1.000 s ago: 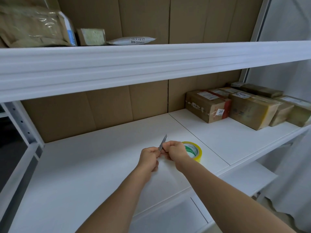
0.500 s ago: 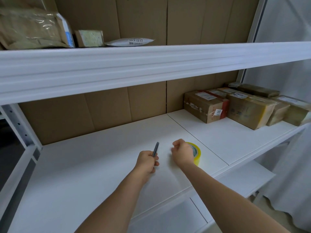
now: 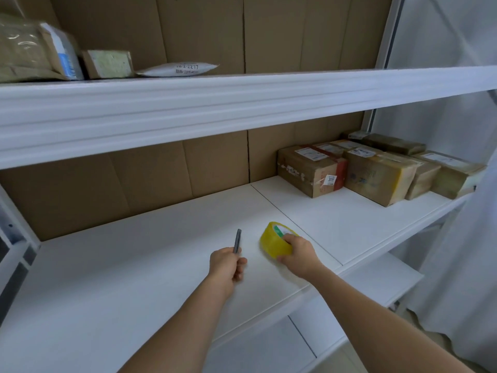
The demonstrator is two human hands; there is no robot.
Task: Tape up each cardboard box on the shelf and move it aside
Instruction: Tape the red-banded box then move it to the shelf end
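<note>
Presently, a yellow tape roll (image 3: 277,241) is gripped by the right hand (image 3: 298,253), fingers curled over its rim and it is tipped up off the white shelf (image 3: 134,265). A slim grey cutter (image 3: 237,240) is pinched in the curled fingers of the left hand (image 3: 226,267), its tip pointing away toward the cardboard backing. The cardboard boxes (image 3: 376,173) are clustered at the far right of the shelf, well apart from both hands, and most already appear wrapped in tape. Risk is judged to lie chiefly in the cutter: whether its blade is exposed cannot be told, and a reach across with it held upright could nick the other forearm or score a box. The roll, held only by its edge, could slip and roll off the shelf front. A loose tape end could also be lost against the roll.
</note>
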